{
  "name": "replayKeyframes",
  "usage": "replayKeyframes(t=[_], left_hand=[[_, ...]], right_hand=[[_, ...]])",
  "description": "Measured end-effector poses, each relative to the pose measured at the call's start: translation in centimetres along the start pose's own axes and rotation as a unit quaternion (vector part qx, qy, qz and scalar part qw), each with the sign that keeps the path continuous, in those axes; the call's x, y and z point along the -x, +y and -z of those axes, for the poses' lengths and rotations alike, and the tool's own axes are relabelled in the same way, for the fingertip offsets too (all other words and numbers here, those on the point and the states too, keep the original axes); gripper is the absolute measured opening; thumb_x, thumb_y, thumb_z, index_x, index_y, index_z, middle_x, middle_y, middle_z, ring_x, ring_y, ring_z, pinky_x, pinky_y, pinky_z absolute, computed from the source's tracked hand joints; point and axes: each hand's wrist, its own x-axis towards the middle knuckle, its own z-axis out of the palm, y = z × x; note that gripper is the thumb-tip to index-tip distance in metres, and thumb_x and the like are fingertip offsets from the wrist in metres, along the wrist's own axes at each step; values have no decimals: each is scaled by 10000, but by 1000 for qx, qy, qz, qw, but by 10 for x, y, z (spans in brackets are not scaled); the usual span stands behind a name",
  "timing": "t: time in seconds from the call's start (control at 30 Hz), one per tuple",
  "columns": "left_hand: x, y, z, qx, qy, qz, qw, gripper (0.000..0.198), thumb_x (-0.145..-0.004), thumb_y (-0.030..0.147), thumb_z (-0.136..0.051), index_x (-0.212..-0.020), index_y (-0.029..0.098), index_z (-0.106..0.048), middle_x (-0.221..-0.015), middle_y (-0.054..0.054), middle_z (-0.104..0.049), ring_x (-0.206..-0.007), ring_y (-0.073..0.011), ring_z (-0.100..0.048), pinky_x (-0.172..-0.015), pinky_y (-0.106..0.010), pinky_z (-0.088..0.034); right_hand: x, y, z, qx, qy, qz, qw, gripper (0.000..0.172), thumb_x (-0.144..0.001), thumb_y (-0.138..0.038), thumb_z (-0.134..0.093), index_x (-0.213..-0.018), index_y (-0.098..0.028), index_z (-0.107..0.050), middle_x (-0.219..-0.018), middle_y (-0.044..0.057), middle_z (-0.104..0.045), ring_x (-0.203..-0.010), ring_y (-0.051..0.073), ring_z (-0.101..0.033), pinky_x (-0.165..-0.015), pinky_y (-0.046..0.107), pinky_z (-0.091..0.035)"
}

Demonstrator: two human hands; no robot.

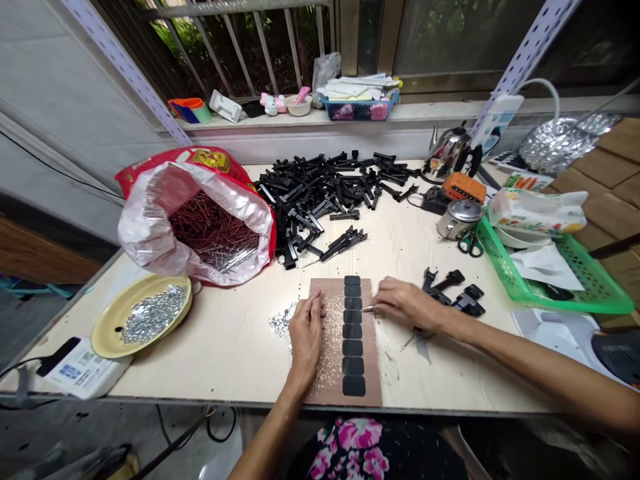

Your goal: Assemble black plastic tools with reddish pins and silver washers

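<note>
A brown board [367, 373] lies in front of me with a column of several black rounded pads [353, 331] down its middle and tiny silver bits scattered on its left side. My left hand [306, 333] rests on the board's left edge, fingers curled together over the small bits. My right hand [403, 305] sits at the board's right edge and pinches a thin silver pin [369, 308] that points toward the black pads. A few black plastic clips [457, 293] lie just right of my right hand.
A big heap of black clips [330, 190] fills the back of the table. A red and silver bag [200, 223] of pins stands at the left, with a yellow plate [143, 317] of silver bits before it. A green basket [555, 267], scissors and a kettle stand at the right.
</note>
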Motion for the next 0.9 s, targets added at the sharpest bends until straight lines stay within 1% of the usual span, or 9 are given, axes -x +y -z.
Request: replayKeyframes(t=[0.1, 0.2, 0.27, 0.37, 0.47, 0.53, 0.63, 0.7, 0.9], left_hand=[[1, 1, 1, 9, -1, 9, 1000, 369, -904, 405, -421, -1124, 190, -624, -903, -61, -630, -714, -154, -585, -614, -271, -475], [2, 3, 0, 24, -4, 20, 1000, 359, -897, 408, -438, -1108, 191, -631, -888, -57, -619, -693, -151, -572, -580, -261, -460], [2, 6, 2, 51, -4, 31, 998, 355, -895, 412, -441, -1100, 192, -630, -857, -47, -608, -667, -145, -561, -555, -252, -451], [-2, 7, 17, 65, 33, 41, 996, 347, -887, 410, -454, -1093, 189, -625, -850, -43, -609, -670, -145, -564, -562, -249, -455], [-11, 0, 50, -5, 102, 23, 995, 311, -879, 384, -473, -1055, 192, -642, -960, -63, -635, -788, -171, -592, -680, -282, -471], [-16, -10, 76, -77, 114, -2, 990, 281, -877, 364, -475, -1007, 201, -663, -986, -67, -642, -869, -193, -590, -755, -312, -460], [-19, -30, 105, -184, 78, -31, 979, 240, -859, 355, -509, -935, 218, -691, -889, -63, -653, -839, -212, -576, -752, -341, -449], [-18, -40, 113, -222, 43, -58, 972, 228, -856, 348, -519, -931, 230, -698, -835, -61, -646, -808, -214, -562, -735, -344, -445], [-21, -45, 106, -297, -29, -120, 947, 249, -891, 311, -462, -983, 249, -685, -803, -65, -587, -795, -209, -525, -672, -321, -430]], right_hand=[[8, 23, 37, 93, -87, -60, 990, 240, -901, -248, -504, -729, -183, -658, -733, 37, -582, -732, 156, -523, -597, 254, -339], [-12, 31, 53, 149, -62, -43, 986, 185, -869, -294, -571, -738, -221, -679, -730, 26, -603, -744, 163, -519, -626, 275, -310], [-45, 29, 45, 166, 12, -3, 986, 202, -905, -311, -523, -814, -221, -679, -791, 31, -619, -777, 165, -503, -655, 284, -306], [-112, 22, 12, 189, 83, 61, 977, 250, -943, -294, -448, -861, -191, -661, -842, 48, -623, -816, 176, -468, -679, 297, -296], [-168, 18, -23, 235, 68, 95, 965, 226, -935, -200, -441, -848, -170, -648, -849, 63, -617, -850, 194, -443, -709, 322, -279], [-189, 17, -36, 263, 44, 103, 958, 222, -916, -139, -436, -817, -147, -635, -855, 80, -611, -858, 203, -432, -722, 336, -272], [-199, 18, -41, 280, 27, 124, 952, 200, -893, -112, -437, -799, -134, -612, -864, 94, -605, -854, 212, -428, -732, 347, -272], [-197, 18, -37, 284, 32, 133, 949, 188, -885, -109, -434, -808, -135, -603, -845, 90, -601, -827, 210, -430, -731, 350, -278], [-180, 7, -17, 221, 136, 114, 959, 268, -941, -158, -364, -1073, -182, -597, -893, 74, -592, -827, 194, -458, -723, 321, -343]])
